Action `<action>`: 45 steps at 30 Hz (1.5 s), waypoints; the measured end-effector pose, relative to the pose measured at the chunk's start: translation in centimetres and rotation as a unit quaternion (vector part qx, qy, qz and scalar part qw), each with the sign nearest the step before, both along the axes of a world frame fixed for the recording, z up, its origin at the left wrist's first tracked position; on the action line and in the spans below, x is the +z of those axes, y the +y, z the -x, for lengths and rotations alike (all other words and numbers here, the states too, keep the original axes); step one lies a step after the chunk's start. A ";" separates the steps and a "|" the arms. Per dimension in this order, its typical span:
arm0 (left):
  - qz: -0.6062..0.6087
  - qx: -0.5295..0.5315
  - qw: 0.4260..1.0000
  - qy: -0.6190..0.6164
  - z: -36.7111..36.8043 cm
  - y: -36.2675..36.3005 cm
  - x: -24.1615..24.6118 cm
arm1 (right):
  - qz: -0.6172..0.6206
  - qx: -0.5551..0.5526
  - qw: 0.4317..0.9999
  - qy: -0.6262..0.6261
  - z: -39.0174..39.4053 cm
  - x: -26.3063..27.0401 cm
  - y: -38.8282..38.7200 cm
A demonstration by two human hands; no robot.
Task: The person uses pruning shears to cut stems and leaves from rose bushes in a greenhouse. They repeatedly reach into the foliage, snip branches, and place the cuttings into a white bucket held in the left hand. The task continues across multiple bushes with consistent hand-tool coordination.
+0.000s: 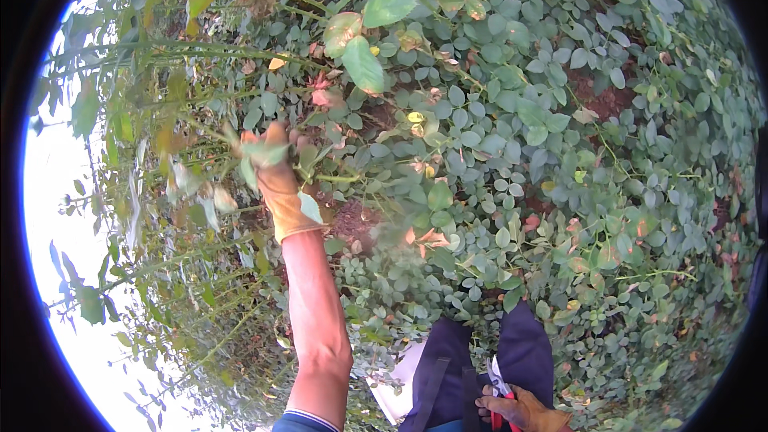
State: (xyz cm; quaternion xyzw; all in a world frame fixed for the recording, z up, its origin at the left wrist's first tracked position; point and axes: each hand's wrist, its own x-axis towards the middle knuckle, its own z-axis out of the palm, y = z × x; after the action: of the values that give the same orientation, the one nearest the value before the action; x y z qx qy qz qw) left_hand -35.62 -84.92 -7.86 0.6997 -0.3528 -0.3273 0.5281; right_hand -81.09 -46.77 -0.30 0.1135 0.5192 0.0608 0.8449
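Note:
My left hand (282, 192), in a tan work glove, reaches in among the stems of rose bushes at the left. A blurred leaf (264, 154) crosses in front of its fingers, and a green stem (336, 179) shows beside the glove. Whether the fingers close on a stem is hidden by the leaf and the blur. Low in the view, my right hand (522, 409), also gloved, holds a pair of red-handled pruning shears (497, 375) in front of my dark trousers (441, 366). The metal blades point upward in the picture.
Long rose stems (198, 48) stretch across the left side. Dense foliage (510, 150) fills the middle and right, with some dry brown leaves (429, 238). Reddish soil (354, 222) shows through gaps. A white object (399, 387) stands beside my legs, partly covered.

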 end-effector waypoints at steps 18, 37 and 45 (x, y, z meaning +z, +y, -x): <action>-0.013 0.089 0.984 0.151 2.4 3.8 0.7 | -0.010 0.010 1.000 0.014 -1.4 0.3 -3.0; -0.274 0.215 0.884 0.311 7.5 25.8 4.9 | 0.536 0.128 0.835 0.009 -15.8 -9.7 -34.7; -0.313 0.255 0.857 0.321 10.0 28.1 4.1 | 0.376 -0.111 0.920 0.026 -28.5 -17.3 -49.1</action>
State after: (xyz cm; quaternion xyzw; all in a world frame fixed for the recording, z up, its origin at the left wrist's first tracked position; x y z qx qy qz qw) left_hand -45.58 -56.81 -3.79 0.7495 0.1478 -0.4807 0.4305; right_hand -52.60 -95.92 -17.65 -0.1536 0.5094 -0.2363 0.8131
